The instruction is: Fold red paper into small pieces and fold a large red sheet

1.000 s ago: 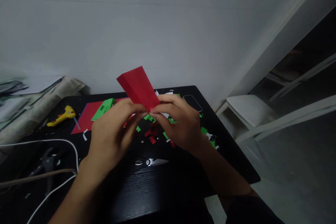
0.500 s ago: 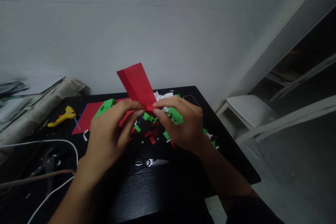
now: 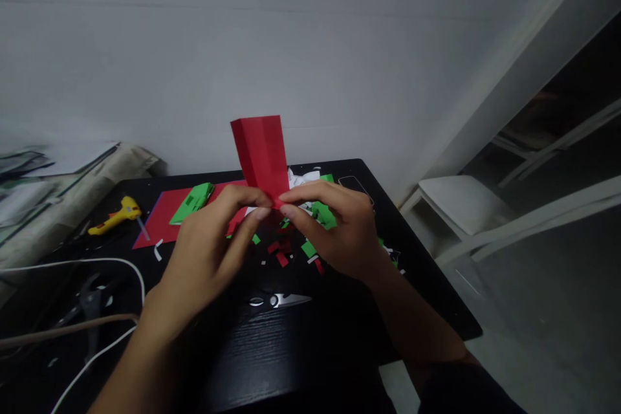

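Observation:
A creased strip of red paper (image 3: 264, 149) stands up above the table, its lower end pinched between both hands. My left hand (image 3: 213, 233) grips that end from the left with thumb and forefinger. From the right, my right hand (image 3: 339, 226) pinches it the same way, the fingertips of both hands close together. Below them on the table lie green and red paper scraps (image 3: 281, 255). Nearer to me is a pair of scissors (image 3: 286, 301) with its blades pointing right; its dark handles are hard to make out.
Left of my hands lie a red sheet (image 3: 158, 223), folded green paper (image 3: 191, 202) and a yellow glue gun (image 3: 121, 215). White cables (image 3: 111, 261) cross the black table (image 3: 247, 362) at left. A white chair (image 3: 463, 204) stands right; a wall rises behind.
The red paper has swung from leaning left to more upright, its top moving right. Both hands keep their pinch at its lower end and have barely shifted.

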`<state>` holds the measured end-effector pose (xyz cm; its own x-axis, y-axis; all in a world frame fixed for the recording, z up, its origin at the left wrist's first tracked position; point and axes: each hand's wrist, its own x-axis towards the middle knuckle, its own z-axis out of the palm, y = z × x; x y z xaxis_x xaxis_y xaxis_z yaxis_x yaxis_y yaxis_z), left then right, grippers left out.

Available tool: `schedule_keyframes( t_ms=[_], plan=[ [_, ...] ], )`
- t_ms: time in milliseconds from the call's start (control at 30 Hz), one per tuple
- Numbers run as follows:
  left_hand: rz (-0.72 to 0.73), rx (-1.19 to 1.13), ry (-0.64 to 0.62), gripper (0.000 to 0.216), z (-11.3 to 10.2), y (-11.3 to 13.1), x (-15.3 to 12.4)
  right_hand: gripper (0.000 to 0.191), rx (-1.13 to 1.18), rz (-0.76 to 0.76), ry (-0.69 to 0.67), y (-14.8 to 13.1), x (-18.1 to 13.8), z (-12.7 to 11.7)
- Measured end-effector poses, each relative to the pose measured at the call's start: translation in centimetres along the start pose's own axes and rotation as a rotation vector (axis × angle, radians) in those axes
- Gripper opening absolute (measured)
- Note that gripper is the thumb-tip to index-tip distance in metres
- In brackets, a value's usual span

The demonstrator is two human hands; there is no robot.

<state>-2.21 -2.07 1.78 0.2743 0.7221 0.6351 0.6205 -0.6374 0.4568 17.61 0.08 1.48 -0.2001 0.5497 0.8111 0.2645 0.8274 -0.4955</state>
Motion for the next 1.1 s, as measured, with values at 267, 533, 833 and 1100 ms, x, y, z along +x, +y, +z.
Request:
schedule_keyframes(
  t_ms=[267,533,833,1100],
  plan=[
    [0.004,-0.024,-0.145,0.013,-0.8,-0.8,0.3,0.036,-0.281,-0.182,0.014,1.1,-0.3,-0.4],
    [-0.026,-0.046,-0.197,0.015,-1.4,-0.5,0.3,0.032,-0.411,-0.325,-0.143,1.1,-0.3,-0.4],
    [-0.056,-0.106,-0.229,0.013,-1.5,-0.1,0.3,0.021,-0.256,-0.275,-0.185,1.1,-0.3,-0.5],
    [-0.037,-0.177,-0.192,0.012,-1.1,-0.5,0.2,0.015,-0.115,-0.207,-0.210,0.8,0.0,-0.7]
  ],
)
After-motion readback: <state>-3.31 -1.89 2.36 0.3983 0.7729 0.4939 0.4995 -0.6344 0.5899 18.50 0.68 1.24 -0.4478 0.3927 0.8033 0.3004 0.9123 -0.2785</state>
